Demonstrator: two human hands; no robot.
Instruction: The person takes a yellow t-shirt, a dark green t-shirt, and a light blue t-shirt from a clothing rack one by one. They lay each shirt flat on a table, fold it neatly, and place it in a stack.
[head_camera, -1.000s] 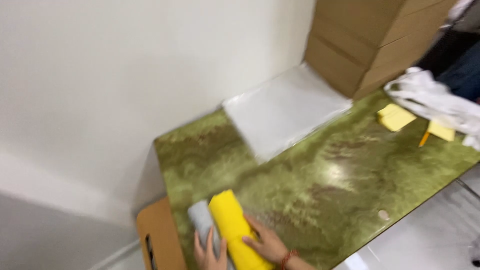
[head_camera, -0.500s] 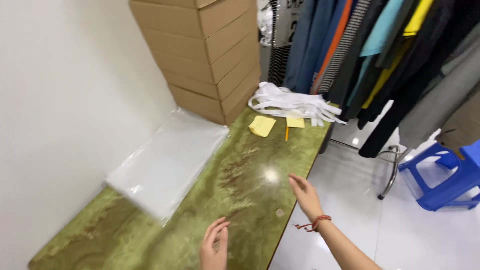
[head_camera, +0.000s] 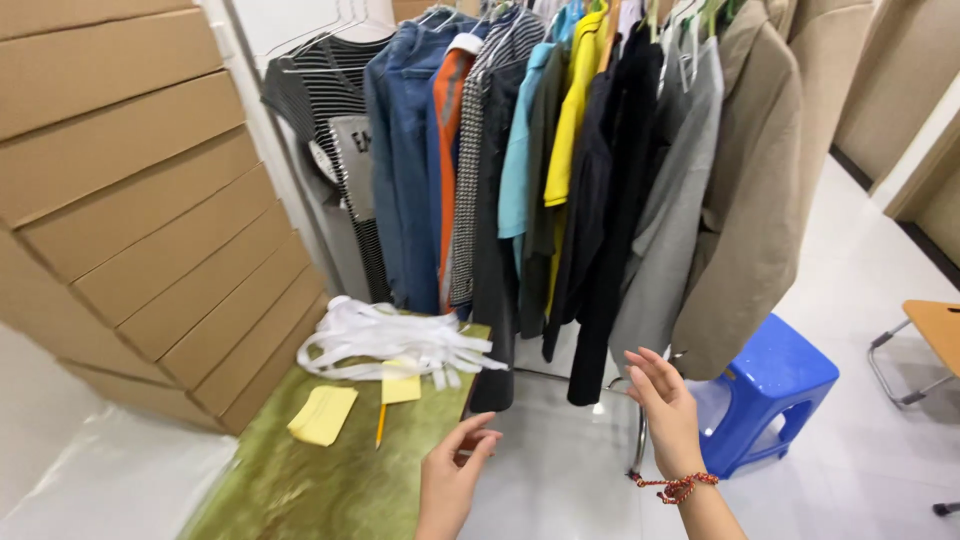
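Both hands are empty: the left hand (head_camera: 452, 482), low centre of the frame, has its fingers loosely curled and parted, and the right hand (head_camera: 664, 408), lower right of centre with a red cord at the wrist, is spread wide, palm toward the left. They are raised toward the rack of clothes (head_camera: 590, 170) that fills the upper middle, but touch nothing; the nearest garments are the dark ones (head_camera: 600, 240) hanging just above and between the hands. As I judge it, this is a reach toward the hanging clothes, and closing on one would call for the hands to go up and forward to a hem or sleeve. Each garment hangs with its long axis straight up and down, hangers at the top edge, hems pointing at the floor. Left of the hands a green table (head_camera: 300, 490) carries a heap of white strips (head_camera: 385, 340), two yellow notes (head_camera: 322, 414) and a pencil (head_camera: 381, 424). Cardboard boxes (head_camera: 130, 200) are stacked at the left; a blue stool (head_camera: 770, 385) stands at the lower right.
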